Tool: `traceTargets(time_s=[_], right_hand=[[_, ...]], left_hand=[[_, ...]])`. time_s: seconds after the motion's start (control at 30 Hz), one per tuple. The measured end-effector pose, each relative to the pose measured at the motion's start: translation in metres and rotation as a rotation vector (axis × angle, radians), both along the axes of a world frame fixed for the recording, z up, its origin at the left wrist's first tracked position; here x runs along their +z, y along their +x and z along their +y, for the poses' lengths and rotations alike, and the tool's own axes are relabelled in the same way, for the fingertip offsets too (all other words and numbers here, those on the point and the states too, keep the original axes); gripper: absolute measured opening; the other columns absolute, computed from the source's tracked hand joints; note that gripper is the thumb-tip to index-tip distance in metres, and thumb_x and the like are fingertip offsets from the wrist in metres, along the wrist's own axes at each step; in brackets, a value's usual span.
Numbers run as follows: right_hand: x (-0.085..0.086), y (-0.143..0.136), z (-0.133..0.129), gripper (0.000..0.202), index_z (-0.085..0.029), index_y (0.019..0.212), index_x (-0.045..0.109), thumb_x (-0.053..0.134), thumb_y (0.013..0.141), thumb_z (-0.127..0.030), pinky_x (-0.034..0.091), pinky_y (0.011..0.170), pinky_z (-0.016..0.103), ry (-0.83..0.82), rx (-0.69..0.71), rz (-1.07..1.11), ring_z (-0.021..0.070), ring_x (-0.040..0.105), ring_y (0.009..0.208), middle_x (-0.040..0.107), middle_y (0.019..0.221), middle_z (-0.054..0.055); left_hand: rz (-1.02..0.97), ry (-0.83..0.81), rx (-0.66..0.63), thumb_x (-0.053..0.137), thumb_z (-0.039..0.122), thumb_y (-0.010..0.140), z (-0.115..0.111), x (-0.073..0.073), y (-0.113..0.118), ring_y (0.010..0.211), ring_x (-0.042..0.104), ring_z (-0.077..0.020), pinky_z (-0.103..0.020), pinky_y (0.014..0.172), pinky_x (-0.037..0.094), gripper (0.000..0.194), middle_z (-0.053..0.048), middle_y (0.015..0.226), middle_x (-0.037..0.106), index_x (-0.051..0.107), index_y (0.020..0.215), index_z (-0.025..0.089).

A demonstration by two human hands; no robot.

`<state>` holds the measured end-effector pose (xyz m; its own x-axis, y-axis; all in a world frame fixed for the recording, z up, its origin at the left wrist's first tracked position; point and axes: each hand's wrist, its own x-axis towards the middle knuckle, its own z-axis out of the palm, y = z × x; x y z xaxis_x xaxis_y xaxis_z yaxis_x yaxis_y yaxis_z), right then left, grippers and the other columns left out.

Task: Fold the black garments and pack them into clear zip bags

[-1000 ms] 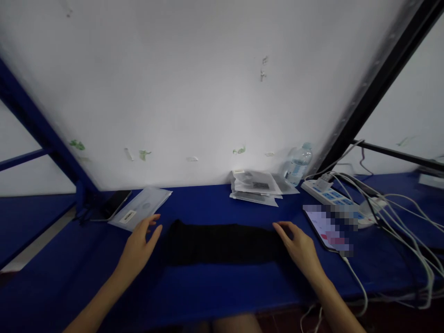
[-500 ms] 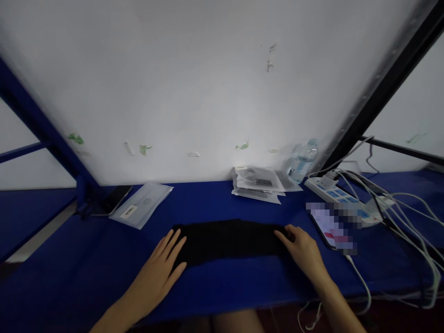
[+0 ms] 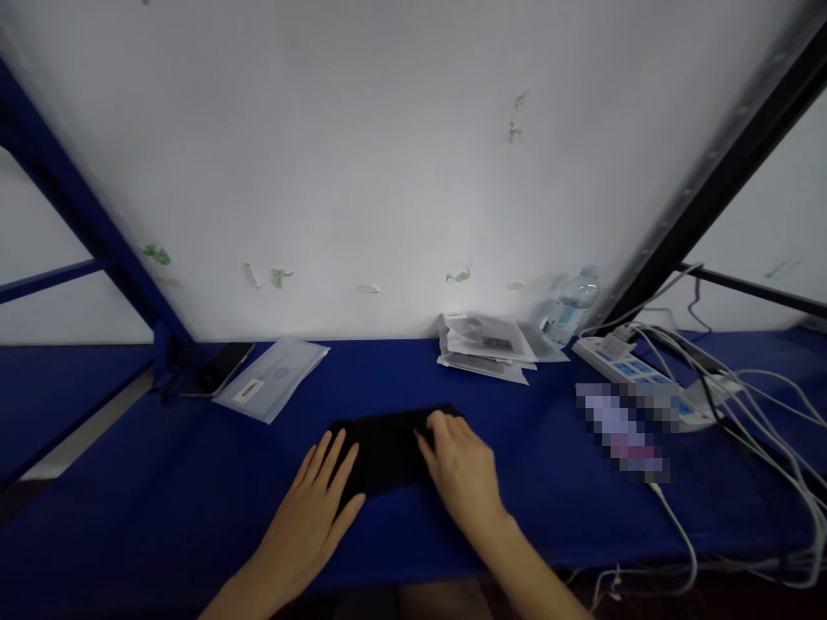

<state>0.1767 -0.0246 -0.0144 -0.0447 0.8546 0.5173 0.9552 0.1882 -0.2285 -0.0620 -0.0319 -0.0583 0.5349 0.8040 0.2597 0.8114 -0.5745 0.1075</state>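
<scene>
A piece of black cloth lies on the blue tabletop in front of me, its right part doubled over toward the left. My left hand rests flat on the cloth's left end, fingers stretched out and the thumb apart. My right hand is closed on the folded-over end, thumb and fingers pinching it near the middle of the strip. The fingertips of the right hand are partly hidden, and the exact fabric item cannot be made out.
A clear zip bag with a label lies at back left beside a dark phone. Several bags are stacked by a water bottle. On the right are a blurred-out phone, a power strip and tangled white cables.
My right hand has moved left, carrying the cloth's right end over onto the rest, so the strip is shorter. My left hand stays flat on the left end. The view has shifted slightly.
</scene>
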Motion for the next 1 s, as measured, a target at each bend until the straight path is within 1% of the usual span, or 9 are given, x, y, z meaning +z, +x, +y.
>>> traceTargets(time_s=[0.07, 0.17, 0.23, 0.33, 0.47, 0.63, 0.8, 0.9, 1.0], right_hand=[[-0.012, -0.012, -0.004, 0.021, -0.019, 0.085, 0.06, 0.047, 0.094, -0.033, 0.049, 0.071, 0.037, -0.023, 0.13, 0.014, 0.0259, 0.064, 0.083, 0.068, 0.083, 0.01], [-0.017, 0.001, -0.01, 0.024, -0.021, 0.1, 0.062, 0.045, 0.096, -0.037, 0.049, 0.084, 0.041, -0.009, 0.209, 0.18, 0.0258, 0.063, 0.097, 0.07, 0.098, 0.01], [-0.016, 0.023, -0.01, 0.028, -0.021, 0.107, 0.06, 0.042, 0.097, -0.038, 0.049, 0.085, 0.042, 0.019, 0.092, 0.285, 0.0251, 0.063, 0.096, 0.069, 0.102, 0.01], [-0.02, 0.053, -0.005, 0.041, -0.017, 0.11, 0.06, 0.05, 0.089, -0.051, 0.053, 0.074, 0.043, -0.026, -0.133, 0.333, 0.0288, 0.065, 0.088, 0.07, 0.093, 0.012], [-0.03, 0.062, 0.004, 0.043, -0.02, 0.099, 0.065, 0.059, 0.08, -0.058, 0.055, 0.064, 0.038, -0.195, -0.113, 0.397, 0.0293, 0.069, 0.081, 0.072, 0.085, 0.01], [-0.024, 0.07, 0.006, 0.035, -0.023, 0.089, 0.065, 0.059, 0.079, -0.056, 0.053, 0.062, 0.034, -0.342, -0.147, 0.523, 0.0275, 0.071, 0.077, 0.074, 0.082, 0.006], [-0.015, 0.094, 0.004, 0.03, -0.023, 0.078, 0.061, 0.058, 0.078, -0.053, 0.05, 0.059, 0.035, -0.331, -0.247, 0.346, 0.0287, 0.069, 0.074, 0.071, 0.078, 0.008], [-0.004, 0.084, 0.003, 0.022, -0.024, 0.082, 0.056, 0.054, 0.082, -0.046, 0.047, 0.053, 0.033, -0.278, -0.234, 0.278, 0.0263, 0.068, 0.068, 0.069, 0.075, 0.006], [0.009, 0.046, -0.001, 0.014, -0.023, 0.095, 0.053, 0.052, 0.085, -0.033, 0.048, 0.053, 0.033, -0.163, -0.156, 0.202, 0.026, 0.067, 0.068, 0.068, 0.078, 0.007]], left_hand=[[-0.002, -0.004, -0.001, 0.041, 0.041, 0.098, 0.0, 0.001, 0.0, 0.143, 0.016, -0.0308, -0.054, 0.11, 0.031, 0.063, -0.009, 0.158, 0.018, 0.013, 0.152, 0.024], [-0.03, -0.028, 0.002, 0.041, 0.039, 0.098, -0.003, 0.006, -0.001, 0.143, 0.017, -0.0301, -0.054, 0.11, 0.031, 0.063, -0.008, 0.158, 0.018, 0.012, 0.152, 0.025], [-0.065, -0.058, 0.017, 0.039, 0.035, 0.099, -0.007, 0.011, -0.003, 0.143, 0.018, -0.0285, -0.054, 0.111, 0.031, 0.061, -0.006, 0.159, 0.017, 0.01, 0.152, 0.027], [-0.119, -0.117, 0.057, 0.034, 0.028, 0.1, -0.015, 0.015, -0.008, 0.142, 0.022, -0.0253, -0.051, 0.11, 0.033, 0.056, -0.003, 0.159, 0.017, 0.01, 0.151, 0.031], [-0.13, -0.204, 0.053, 0.032, 0.027, 0.101, -0.026, 0.014, -0.013, 0.14, 0.029, -0.0223, -0.045, 0.108, 0.04, 0.056, -0.001, 0.156, 0.026, 0.01, 0.151, 0.032], [-0.108, -0.209, -0.016, 0.036, 0.026, 0.1, -0.033, 0.016, -0.005, 0.137, 0.036, -0.0203, -0.039, 0.106, 0.044, 0.057, 0.0, 0.152, 0.036, 0.012, 0.151, 0.03], [-0.061, -0.175, -0.157, 0.039, 0.026, 0.1, -0.034, 0.02, 0.017, 0.139, 0.032, -0.0224, -0.041, 0.108, 0.042, 0.055, 0.001, 0.152, 0.035, 0.017, 0.151, 0.029], [-0.05, -0.169, -0.149, 0.038, 0.027, 0.1, -0.034, 0.019, 0.022, 0.141, 0.028, -0.0222, -0.04, 0.108, 0.043, 0.054, 0.002, 0.153, 0.034, 0.018, 0.15, 0.028], [-0.022, -0.164, -0.14, 0.036, 0.028, 0.101, -0.035, 0.017, 0.022, 0.141, 0.027, -0.0213, -0.038, 0.109, 0.042, 0.052, 0.001, 0.153, 0.034, 0.021, 0.15, 0.026]])
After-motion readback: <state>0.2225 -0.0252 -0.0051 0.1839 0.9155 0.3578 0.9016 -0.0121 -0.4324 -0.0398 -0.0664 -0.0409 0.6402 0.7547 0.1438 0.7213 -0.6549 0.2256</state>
